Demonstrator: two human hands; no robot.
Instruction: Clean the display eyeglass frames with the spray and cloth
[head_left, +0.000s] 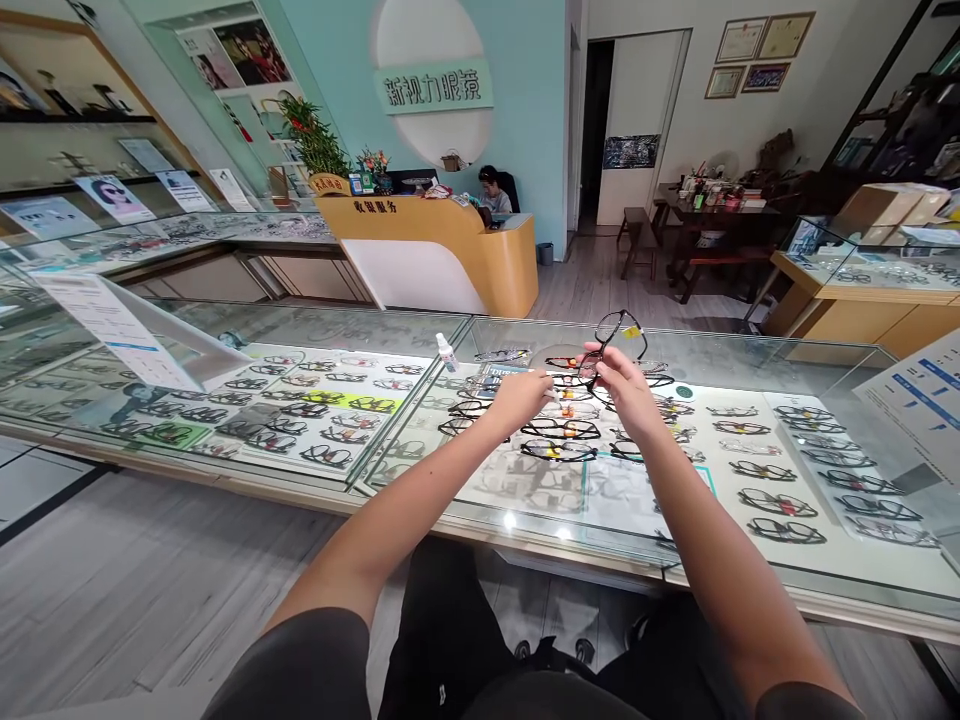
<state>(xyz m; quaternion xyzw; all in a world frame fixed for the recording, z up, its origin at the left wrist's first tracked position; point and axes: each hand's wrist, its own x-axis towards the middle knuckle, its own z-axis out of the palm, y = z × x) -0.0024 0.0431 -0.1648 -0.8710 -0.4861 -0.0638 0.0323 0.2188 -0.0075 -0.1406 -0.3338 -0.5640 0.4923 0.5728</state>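
My right hand point(626, 385) is raised over the glass counter point(525, 500) and pinches a pair of black-framed glasses point(621, 333) with a small yellow tag; the frame sticks up above my fingers. My left hand point(521, 395) is closed just to the left of it, fingertips pinched on something small that I cannot make out, close to the glasses' temple. Several other black frames point(559, 430) lie on the glass under and around both hands. A small white spray bottle point(446, 352) stands upright to the left of my left hand.
Rows of glasses fill the display case point(300, 400) under the glass on both sides. A tilted sign stand point(127, 325) sits on the counter at left. A person sits behind the orange reception desk point(450, 250) at the back. A dark table with benches point(705, 230) is at right.
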